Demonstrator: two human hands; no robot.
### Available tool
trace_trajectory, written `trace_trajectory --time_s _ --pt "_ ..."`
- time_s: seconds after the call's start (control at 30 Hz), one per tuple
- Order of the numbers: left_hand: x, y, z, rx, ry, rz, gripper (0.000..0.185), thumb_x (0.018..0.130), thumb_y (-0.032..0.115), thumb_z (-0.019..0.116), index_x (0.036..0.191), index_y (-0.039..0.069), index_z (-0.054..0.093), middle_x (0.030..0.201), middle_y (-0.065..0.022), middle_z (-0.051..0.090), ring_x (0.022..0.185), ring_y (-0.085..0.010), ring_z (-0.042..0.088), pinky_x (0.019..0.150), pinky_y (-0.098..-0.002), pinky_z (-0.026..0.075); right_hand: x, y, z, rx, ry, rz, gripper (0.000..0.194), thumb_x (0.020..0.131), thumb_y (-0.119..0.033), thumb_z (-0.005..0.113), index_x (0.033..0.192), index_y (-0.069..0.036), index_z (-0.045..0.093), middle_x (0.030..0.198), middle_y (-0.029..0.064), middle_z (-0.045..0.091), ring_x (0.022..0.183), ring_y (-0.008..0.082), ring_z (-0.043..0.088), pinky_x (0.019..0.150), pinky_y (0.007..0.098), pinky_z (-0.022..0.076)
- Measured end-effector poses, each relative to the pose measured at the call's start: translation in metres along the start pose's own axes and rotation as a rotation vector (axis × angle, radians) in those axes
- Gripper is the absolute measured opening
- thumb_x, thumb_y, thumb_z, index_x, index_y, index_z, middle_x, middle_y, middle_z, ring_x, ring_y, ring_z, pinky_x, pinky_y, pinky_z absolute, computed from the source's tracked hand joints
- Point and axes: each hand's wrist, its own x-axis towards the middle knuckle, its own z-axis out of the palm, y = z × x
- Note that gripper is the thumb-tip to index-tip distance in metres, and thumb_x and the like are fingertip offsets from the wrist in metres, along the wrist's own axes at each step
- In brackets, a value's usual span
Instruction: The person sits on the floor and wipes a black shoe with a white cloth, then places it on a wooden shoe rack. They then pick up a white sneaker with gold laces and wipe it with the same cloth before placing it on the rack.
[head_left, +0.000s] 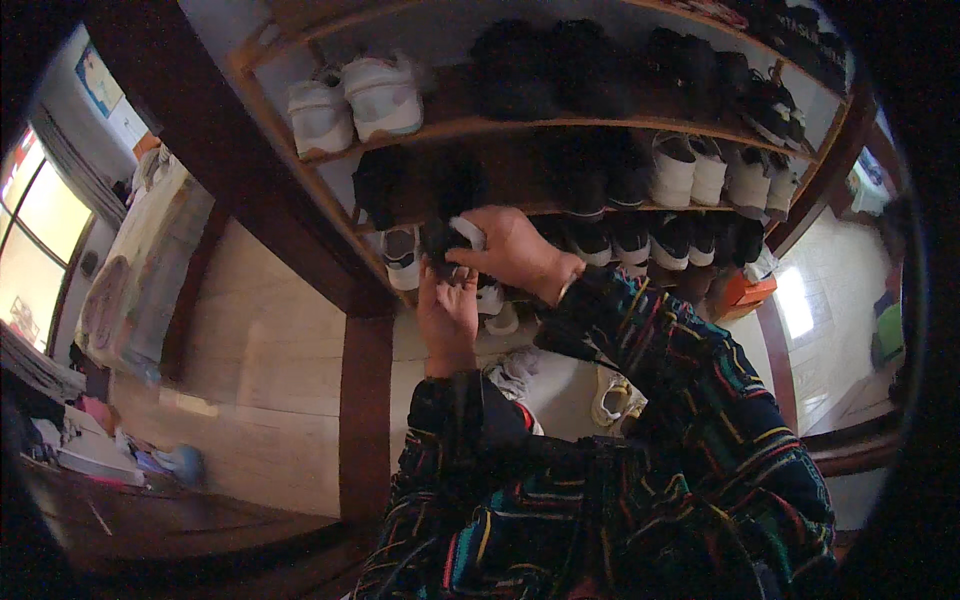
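My right hand (517, 251) pinches a small white wad (469, 231), perhaps tissue or cloth, against a dark object. That dark object (439, 238), which looks like a black shoe, is held up from below by my left hand (450, 311), palm up with curled fingers. Its outline merges with the black shoes behind it. Both hands are in front of the left part of a wooden shoe rack (480, 124). Just left of the dark object, a white shoe with a black opening (403, 259) sits on a lower shelf.
White sneakers (382, 97) stand on an upper shelf, with several black and white shoes to the right. An orange box (745, 294) lies by the rack's right end. Yellowish shoes (616, 401) rest on the floor. A dark wooden post (247, 150) rises at left.
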Motion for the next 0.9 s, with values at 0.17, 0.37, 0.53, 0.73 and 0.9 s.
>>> trace_trajectory --time_s 0.17,0.37,0.53,0.73,0.9 --pt "0.003 -0.009 -0.046 -0.120 0.118 -0.096 0.031 0.094 0.026 0.063 0.119 0.007 0.058 0.100 -0.0086 0.065 0.095 -0.0216 0.060 0.085 -0.0350 0.046 0.064 0.009 0.013 -0.073 -0.068 0.067 0.038 0.079 -0.033 0.073 0.101 -0.002 0.066 0.088 0.0196 0.069 0.080 0.0368 0.066 0.072 0.0440 0.0532" --pt "-0.002 -0.003 -0.089 0.008 0.277 -0.180 0.012 0.092 0.014 0.060 0.102 0.008 0.062 0.084 -0.0072 0.063 0.076 -0.0184 0.059 0.069 -0.0326 0.048 0.111 0.009 0.040 -0.173 -0.163 0.025 0.040 0.082 -0.033 0.071 0.108 -0.002 0.066 0.088 0.0190 0.069 0.081 0.0336 0.067 0.076 0.0411 0.0522" --pt "-0.005 0.012 -0.097 0.009 0.421 -0.201 0.008 0.091 0.011 0.061 0.098 0.008 0.061 0.078 -0.0052 0.061 0.072 -0.0171 0.058 0.063 -0.0320 0.048 0.131 0.013 0.061 -0.315 -0.082 -0.103 0.044 0.083 -0.035 0.070 0.114 -0.004 0.065 0.097 0.0198 0.068 0.088 0.0351 0.066 0.081 0.0419 0.0515" --pt "-0.012 0.024 -0.104 0.032 0.381 -0.216 0.002 0.088 0.011 0.064 0.089 0.009 0.063 0.077 -0.0034 0.061 0.070 -0.0182 0.058 0.062 -0.0334 0.047 0.138 0.010 0.074 -0.361 -0.214 0.007 0.054 0.085 -0.042 0.066 0.124 -0.005 0.060 0.113 0.0216 0.066 0.103 0.0388 0.063 0.090 0.0463 0.0508" --pt "-0.014 0.021 -0.110 0.085 0.444 -0.262 0.006 0.089 0.009 0.061 0.095 0.009 0.059 0.076 -0.0046 0.062 0.066 -0.0166 0.059 0.057 -0.0291 0.048 0.143 0.007 0.078 -0.427 -0.240 -0.020 0.051 0.081 -0.038 0.073 0.119 -0.005 0.063 0.109 0.0214 0.067 0.101 0.0390 0.063 0.089 0.0436 0.0500"
